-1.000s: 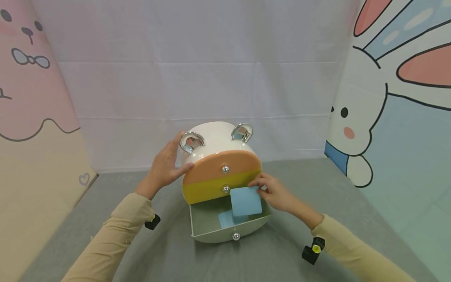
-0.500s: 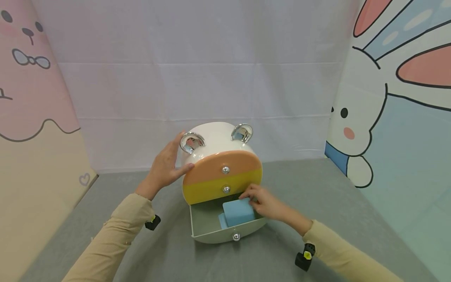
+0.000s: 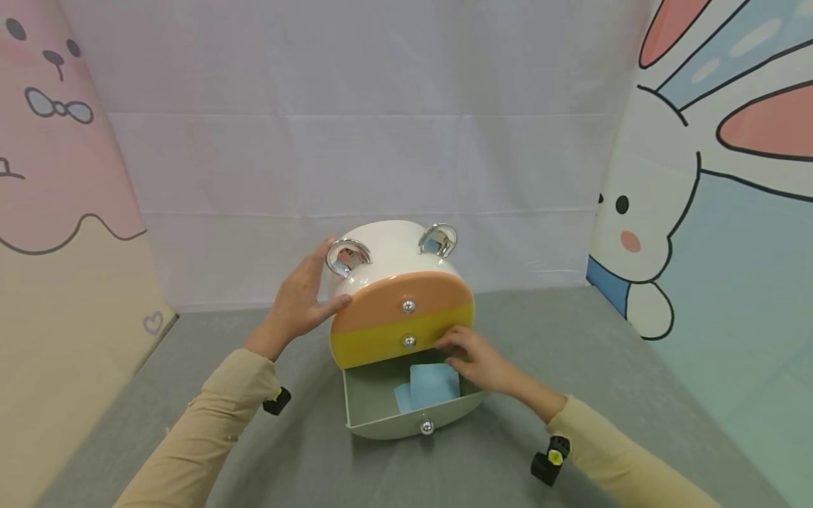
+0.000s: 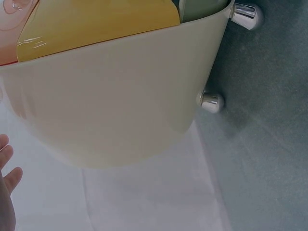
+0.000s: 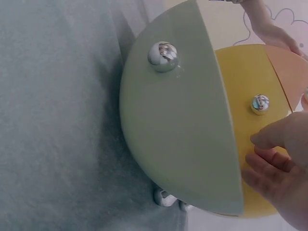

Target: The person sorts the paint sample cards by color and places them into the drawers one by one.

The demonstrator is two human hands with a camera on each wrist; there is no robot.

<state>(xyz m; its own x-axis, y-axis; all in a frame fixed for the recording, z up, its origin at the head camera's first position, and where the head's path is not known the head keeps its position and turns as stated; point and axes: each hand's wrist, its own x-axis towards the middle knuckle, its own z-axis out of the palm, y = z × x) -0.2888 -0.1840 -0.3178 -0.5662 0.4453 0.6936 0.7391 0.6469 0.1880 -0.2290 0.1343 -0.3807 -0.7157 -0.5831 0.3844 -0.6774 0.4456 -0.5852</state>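
Note:
A small rounded cabinet [image 3: 392, 243] with a white body and silver ears stands on the table. Its orange drawer [image 3: 381, 296] and yellow drawer [image 3: 368, 346] are closed, while the green bottom drawer [image 3: 394, 425] is pulled out. Inside that drawer lie two light-blue square sheets [image 3: 435, 386], one overlapping the other. My left hand [image 3: 295, 303] rests on the cabinet's left side, thumb near the orange front. Just above the open drawer, at its right side, hovers my right hand [image 3: 479, 360]. Its fingers are loosely bent and hold nothing, as the right wrist view also shows.
The grey tabletop [image 3: 559, 353] spreads around the cabinet. Behind it hangs a white cloth backdrop [image 3: 381, 155]. Cartoon panels flank the table, with a rabbit panel [image 3: 730, 282] on the right. Silver feet [image 5: 164, 197] hold the cabinet up off the table.
My right hand has lowered a light-blue sheet into the green drawer and let go of it. The sheet now lies over the other one. My left hand has stayed on the cabinet.

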